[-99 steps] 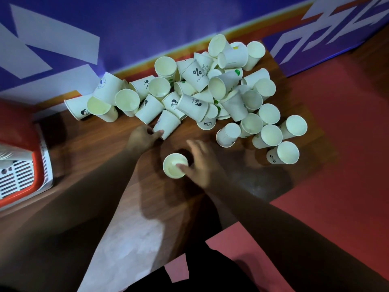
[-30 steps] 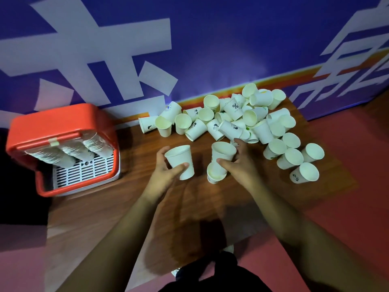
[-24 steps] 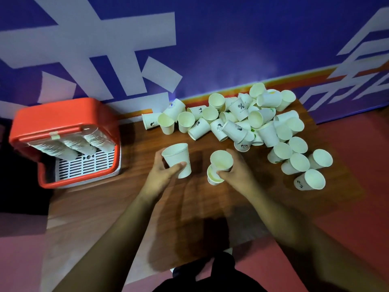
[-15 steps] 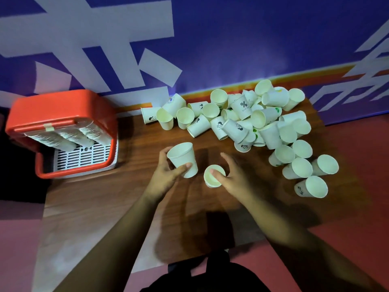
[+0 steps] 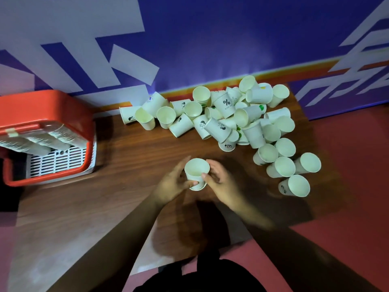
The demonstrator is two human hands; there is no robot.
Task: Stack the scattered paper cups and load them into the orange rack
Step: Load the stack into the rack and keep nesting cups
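Since thin paper like this weighs almost nothing and dents under a hard pinch, the short stack of white paper cups point(image 5: 196, 173) looks best taken round its side wall, low down where the nested layers stiffen it, rather than by the soft rolled rim. My guess is the dry walls give enough grip, though a light cup tips or skitters at the least knock.

From where I stand the stack is upright, mouth up, over the middle of the dark wooden table point(image 5: 126, 169), a little towards its near edge, and both hands are on it. The left hand point(image 5: 171, 184) cups it from the left with fingers curled round the wall. The right hand point(image 5: 222, 183) grasps it from the right, thumb laid across the front. A second rim peeks out at the bottom, so the top cup seems not fully seated.

A heap of loose white paper cups point(image 5: 231, 119) sprawls along the far edge and down towards the right edge. At the left edge sits the orange plastic rack point(image 5: 42, 108), with rows of nested cups point(image 5: 40, 141) lying in it.
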